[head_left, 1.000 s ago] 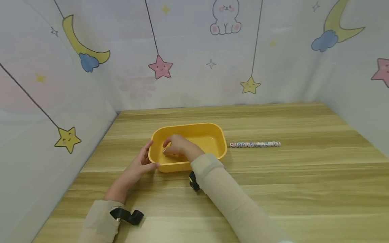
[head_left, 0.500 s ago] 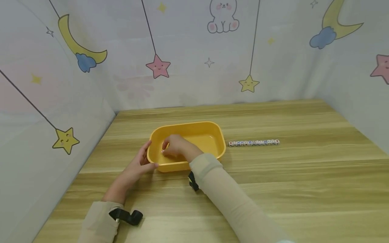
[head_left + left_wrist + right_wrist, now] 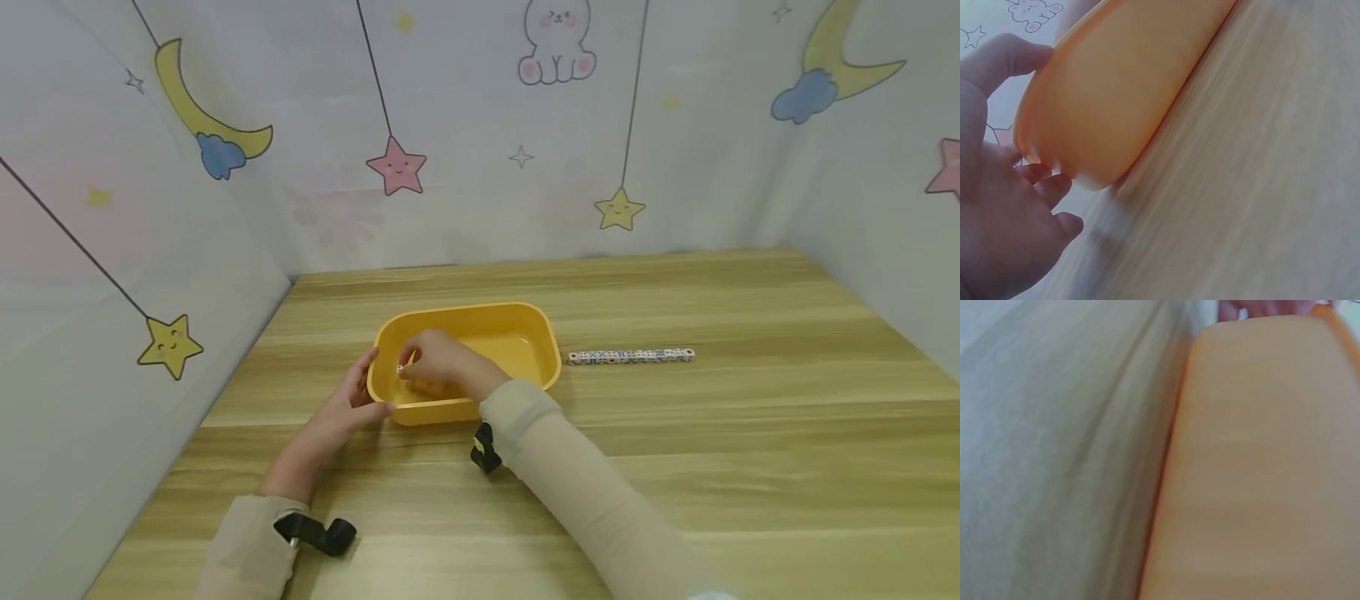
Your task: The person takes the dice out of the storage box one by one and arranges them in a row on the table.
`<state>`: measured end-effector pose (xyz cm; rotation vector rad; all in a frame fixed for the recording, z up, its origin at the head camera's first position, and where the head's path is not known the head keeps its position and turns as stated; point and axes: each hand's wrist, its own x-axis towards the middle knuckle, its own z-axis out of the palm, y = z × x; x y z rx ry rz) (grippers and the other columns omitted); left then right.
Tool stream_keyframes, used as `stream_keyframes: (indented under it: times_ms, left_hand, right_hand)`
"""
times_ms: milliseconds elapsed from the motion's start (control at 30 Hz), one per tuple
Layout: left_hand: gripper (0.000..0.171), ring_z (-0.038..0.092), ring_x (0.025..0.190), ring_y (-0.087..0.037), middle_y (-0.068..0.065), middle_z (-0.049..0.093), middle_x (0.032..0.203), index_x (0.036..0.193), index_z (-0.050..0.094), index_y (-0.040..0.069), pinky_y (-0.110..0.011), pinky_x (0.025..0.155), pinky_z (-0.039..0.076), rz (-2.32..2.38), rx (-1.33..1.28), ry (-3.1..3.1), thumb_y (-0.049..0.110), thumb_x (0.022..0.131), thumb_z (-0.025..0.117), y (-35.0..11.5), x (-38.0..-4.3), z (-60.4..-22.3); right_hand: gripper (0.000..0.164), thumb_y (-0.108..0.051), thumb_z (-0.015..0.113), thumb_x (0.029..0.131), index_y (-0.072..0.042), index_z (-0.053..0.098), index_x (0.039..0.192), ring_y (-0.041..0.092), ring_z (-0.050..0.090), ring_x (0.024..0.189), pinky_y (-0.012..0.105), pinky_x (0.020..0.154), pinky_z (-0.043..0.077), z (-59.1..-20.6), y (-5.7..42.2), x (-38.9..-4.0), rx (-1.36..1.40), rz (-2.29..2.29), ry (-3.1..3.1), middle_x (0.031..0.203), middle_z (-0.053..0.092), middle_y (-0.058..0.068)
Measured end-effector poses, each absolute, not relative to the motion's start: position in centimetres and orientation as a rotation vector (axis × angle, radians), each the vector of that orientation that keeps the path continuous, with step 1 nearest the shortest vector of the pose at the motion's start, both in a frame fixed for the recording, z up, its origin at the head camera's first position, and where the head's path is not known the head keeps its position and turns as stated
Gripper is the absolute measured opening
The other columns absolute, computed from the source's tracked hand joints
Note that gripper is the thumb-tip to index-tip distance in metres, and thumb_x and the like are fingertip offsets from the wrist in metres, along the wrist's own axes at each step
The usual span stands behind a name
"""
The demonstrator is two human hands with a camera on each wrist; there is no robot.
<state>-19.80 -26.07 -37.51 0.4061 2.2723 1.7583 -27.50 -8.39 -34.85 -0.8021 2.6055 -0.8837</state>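
A yellow plastic tub (image 3: 480, 317) with rounded corners stands on the wooden table. My left hand (image 3: 351, 408) grips its left end. In the left wrist view the thumb lies at the rim of the tub (image 3: 1110, 94), and the bent fingers (image 3: 1054, 187) touch the end wall. Reaching over the near side, my right hand (image 3: 441, 360) is inside the tub and pinches a small white die (image 3: 401, 369) between thumb and fingertips, near the left wall. The palm and wrist hide part of the tub floor. The right wrist view shows mostly the tub's outer wall (image 3: 1260, 456).
Right of the tub, a straight row of several white dice (image 3: 632, 357) with red and blue dots lies on the table (image 3: 712, 467). A pale printed curtain (image 3: 480, 217) hangs behind and along both sides of the table.
The right hand, with the die at its fingertips, has shifted slightly left inside the tub. The left hand, the tub and the row of dice stay put; the head view sways slightly.
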Motion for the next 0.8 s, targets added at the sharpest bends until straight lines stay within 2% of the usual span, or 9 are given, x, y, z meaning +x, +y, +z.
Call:
stream_keyframes:
  times_ms: [133, 567, 800]
  left_hand:
    - [0.088, 0.009, 0.137, -0.024, -0.008, 0.002, 0.151, 0.145, -0.001, 0.017, -0.044, 0.109, 0.012, 1.755, 0.396, 2.264, 0.012, 0.083, 0.06, -25.8, -20.0, -37.6]
    - [0.088, 0.012, 0.136, -0.026, -0.01, 0.002, 0.151, 0.145, -0.002, 0.014, -0.044, 0.108, 0.012, 1.759, 0.372, 2.274, 0.01, 0.082, 0.06, -25.9, -20.1, -37.8]
    - [0.088, 0.009, 0.137, -0.027, -0.011, 0.001, 0.151, 0.145, -0.002, 0.013, -0.046, 0.108, 0.011, 1.751, 0.405, 2.276, 0.01, 0.082, 0.06, -25.9, -20.1, -37.6]
  right_hand:
    - [0.015, -0.026, 0.063, 0.083, -0.014, 0.064, 0.092, 0.012, 0.051, 0.077, 0.02, 0.066, 0.043, -34.3, -7.3, -27.7, -0.843, -0.937, 2.601, 0.086, 0.059, -0.001]
    - [0.015, -0.024, 0.062, 0.084, -0.013, 0.064, 0.093, 0.013, 0.052, 0.073, 0.021, 0.063, 0.044, -31.3, -2.6, -27.4, -0.957, -1.055, 2.632, 0.082, 0.06, 0.0]
    - [0.017, -0.027, 0.06, 0.085, -0.015, 0.063, 0.096, 0.012, 0.055, 0.08, 0.023, 0.069, 0.047, -29.5, 0.3, -26.5, -0.945, -1.074, 2.642, 0.087, 0.063, -0.003]
